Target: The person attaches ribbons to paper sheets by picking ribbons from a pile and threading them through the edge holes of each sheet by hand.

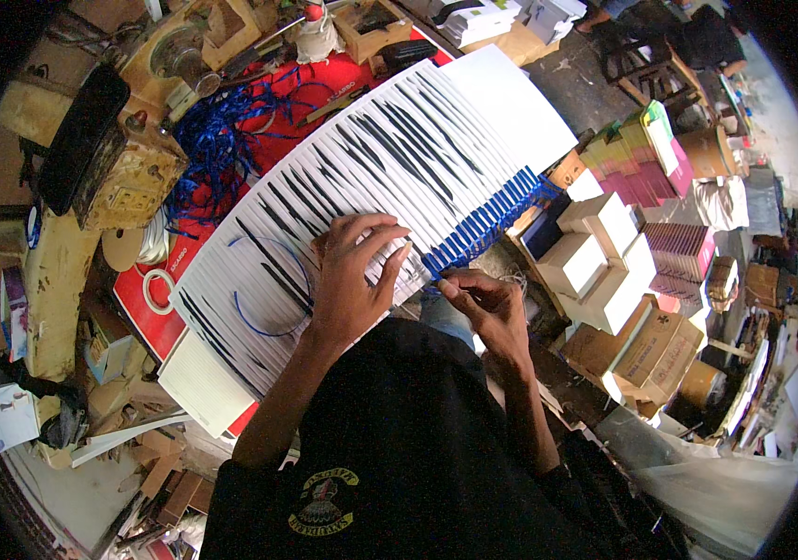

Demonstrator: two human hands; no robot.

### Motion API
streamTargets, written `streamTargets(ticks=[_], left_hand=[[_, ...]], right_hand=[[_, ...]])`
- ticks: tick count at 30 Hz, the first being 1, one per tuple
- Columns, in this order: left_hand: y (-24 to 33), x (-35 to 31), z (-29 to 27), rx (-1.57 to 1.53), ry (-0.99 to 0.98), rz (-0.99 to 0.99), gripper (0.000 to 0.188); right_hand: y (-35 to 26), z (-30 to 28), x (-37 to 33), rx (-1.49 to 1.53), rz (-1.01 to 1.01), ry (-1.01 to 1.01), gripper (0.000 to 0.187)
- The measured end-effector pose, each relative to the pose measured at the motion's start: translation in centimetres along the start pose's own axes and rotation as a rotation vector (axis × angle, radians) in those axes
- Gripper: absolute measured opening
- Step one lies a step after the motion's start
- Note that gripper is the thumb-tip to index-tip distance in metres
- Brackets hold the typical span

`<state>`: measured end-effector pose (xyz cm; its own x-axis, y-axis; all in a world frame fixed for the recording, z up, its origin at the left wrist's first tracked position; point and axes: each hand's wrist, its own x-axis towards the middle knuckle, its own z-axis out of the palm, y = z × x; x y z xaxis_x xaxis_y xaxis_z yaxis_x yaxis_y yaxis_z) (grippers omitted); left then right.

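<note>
A long fanned row of white booklets [277, 201], streaked black between its layers, lies slantwise before me. Blue ribbon [492, 207] crosses the right-hand edges of the row in closely spaced bands. My left hand [360, 275] rests over the near part of the row with fingers bent and apart. At the near end of the bands, my right hand [487, 308] pinches the blue ribbon between thumb and fingers; its fingertips are partly hidden. A thin blue strand [238, 308] loops across the booklets left of my left hand.
Under the row is a red board [142, 322], with a white ring [158, 291] on it. Tangled blue ribbon [207, 140] lies beyond. White boxes [595, 252] and a cardboard carton [651, 355] stand at right. A stained wooden block [133, 182] is at left.
</note>
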<state>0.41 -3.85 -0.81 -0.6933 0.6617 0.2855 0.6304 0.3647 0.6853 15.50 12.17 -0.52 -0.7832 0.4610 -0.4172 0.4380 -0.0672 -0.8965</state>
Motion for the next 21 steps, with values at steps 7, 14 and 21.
streamTargets(ticks=[7,14,21], left_hand=[[-0.4,0.2,0.4,0.003,-0.011,-0.038,0.021],[1.2,0.8,0.6,0.089,-0.018,-0.078,0.038],[1.5,1.2,0.4,0.088,-0.078,-0.160,0.047]], right_hand=[[0.8,-0.1,0.5,0.045,0.013,-0.041,0.019],[-0.4,-0.3,0.5,-0.043,0.062,-0.022,0.020],[-0.1,0.3,1.2,-0.094,0.053,0.003,0.022]])
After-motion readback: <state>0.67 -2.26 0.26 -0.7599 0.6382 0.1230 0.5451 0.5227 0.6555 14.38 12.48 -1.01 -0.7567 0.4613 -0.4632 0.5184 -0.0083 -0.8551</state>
